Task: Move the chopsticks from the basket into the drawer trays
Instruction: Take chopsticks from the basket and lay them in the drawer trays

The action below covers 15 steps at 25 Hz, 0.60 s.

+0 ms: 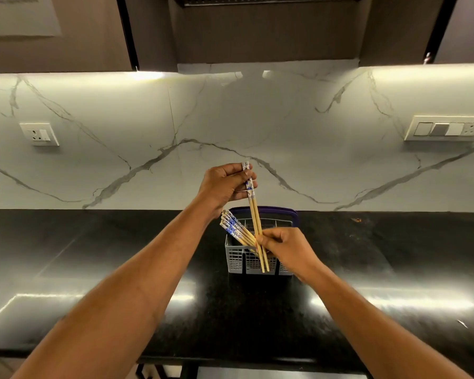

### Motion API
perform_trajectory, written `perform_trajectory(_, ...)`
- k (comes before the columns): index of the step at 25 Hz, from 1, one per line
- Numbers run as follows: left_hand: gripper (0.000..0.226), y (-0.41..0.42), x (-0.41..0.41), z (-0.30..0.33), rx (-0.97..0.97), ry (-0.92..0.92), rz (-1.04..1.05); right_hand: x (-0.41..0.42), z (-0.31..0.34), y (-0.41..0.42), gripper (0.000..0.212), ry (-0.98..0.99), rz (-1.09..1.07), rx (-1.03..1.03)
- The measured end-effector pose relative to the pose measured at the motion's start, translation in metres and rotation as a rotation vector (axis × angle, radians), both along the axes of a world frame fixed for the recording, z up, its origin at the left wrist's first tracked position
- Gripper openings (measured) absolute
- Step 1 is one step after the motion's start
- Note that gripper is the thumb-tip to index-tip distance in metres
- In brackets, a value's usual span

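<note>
Your left hand [225, 184] is raised above the basket [253, 258], fingers curled round the patterned top ends of a pair [253, 212] of chopsticks. The pair hangs almost upright, tilted a little, its bare wooden tips reaching down in front of the basket's near wall. Your right hand [283, 248] sits lower, just right of the basket's front, and pinches the same pair partway down its wooden shafts between thumb and fingers. Behind those fingers a bundle [236, 229] of more chopsticks fans out to the upper left, blue-and-white ends uppermost, lower ends hidden by your right hand; whether that hand also holds the bundle or it simply leans in the basket cannot be told.

The basket is a grey slotted plastic caddy with inner dividers and a dark purple handle [274, 209] arched over its far side. It stands on the black polished counter [93, 269], close to the marble backsplash [175, 119]. A socket [39, 134] is set in the backsplash at the left and a switch plate [446, 128] at the right. Dark cabinets [66, 31] hang above, with strip lighting beneath them.
</note>
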<state>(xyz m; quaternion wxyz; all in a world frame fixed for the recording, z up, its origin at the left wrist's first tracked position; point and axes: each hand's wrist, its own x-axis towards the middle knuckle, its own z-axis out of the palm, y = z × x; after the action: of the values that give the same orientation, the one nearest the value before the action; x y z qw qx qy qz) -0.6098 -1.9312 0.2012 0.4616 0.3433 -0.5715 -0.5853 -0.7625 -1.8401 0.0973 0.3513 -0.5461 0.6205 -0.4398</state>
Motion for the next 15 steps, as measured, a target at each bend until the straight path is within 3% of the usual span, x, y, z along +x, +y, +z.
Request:
perform_trajectory(4, 0.030, 0.019, -0.003, -0.021, 0.063, -0.043, -0.042, 0.003, -0.023, 0.037, 0.013, -0.202, 0.025, 0.054)
perform_trajectory(8, 0.040, 0.037, -0.005, -0.046, 0.112, -0.056, -0.093, 0.002, -0.042, 0.065, 0.013, -0.256, 0.030, 0.121)
perform_trajectory(15, 0.035, 0.069, -0.011, -0.084, 0.217, -0.037, -0.138, 0.000, -0.065, 0.100, 0.017, -0.315, 0.026, 0.268)
